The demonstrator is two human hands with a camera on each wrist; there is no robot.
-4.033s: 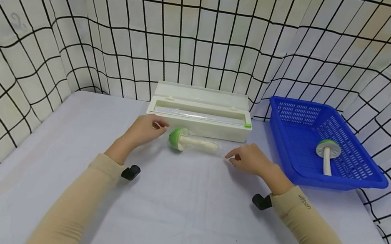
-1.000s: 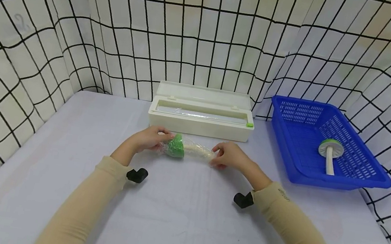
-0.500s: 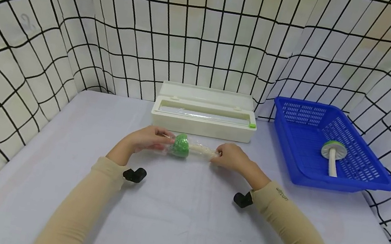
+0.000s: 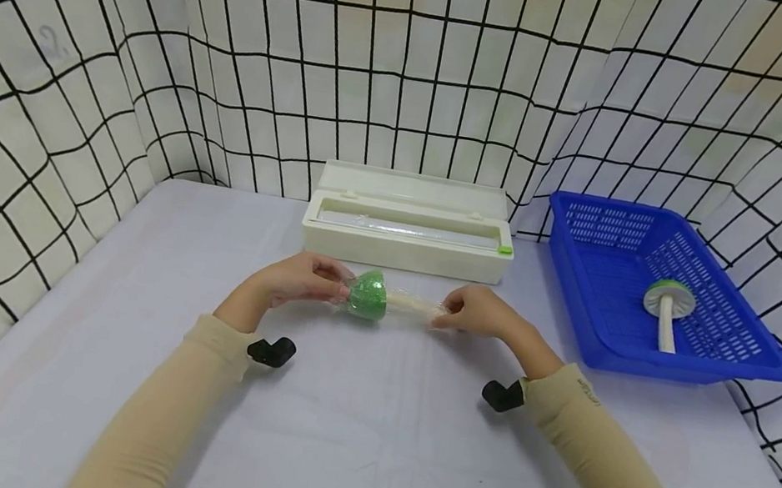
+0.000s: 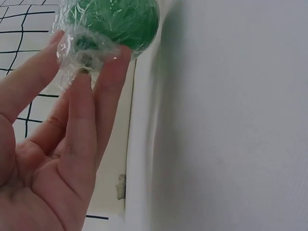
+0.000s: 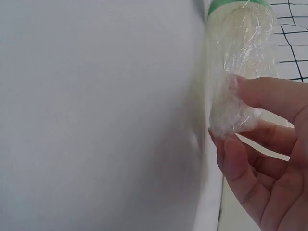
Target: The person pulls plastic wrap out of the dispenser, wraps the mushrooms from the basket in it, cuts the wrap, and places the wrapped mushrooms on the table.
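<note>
A mushroom-shaped object with a green cap and pale stem lies sideways between both hands, wrapped in clear cling film. My left hand pinches the gathered film at the cap end; in the left wrist view, thumb and fingertips meet the crumpled film beside the green cap. At the stem's far end, my right hand pinches the film between thumb and fingers. The right wrist view has the wrapped stem leading to crinkled film at the fingertips.
Behind the hands stands a white cling film dispenser box, lid up, with a film roll inside and a green slider at its right. A blue basket at right contains another green-capped mushroom-shaped object. Black wire mesh encloses the white-covered table.
Four seconds ago the wrapped object lay between the hands, neither holding it. Both then took its ends. Since half a second ago the right hand has shifted slightly right and the cap has turned a little.
</note>
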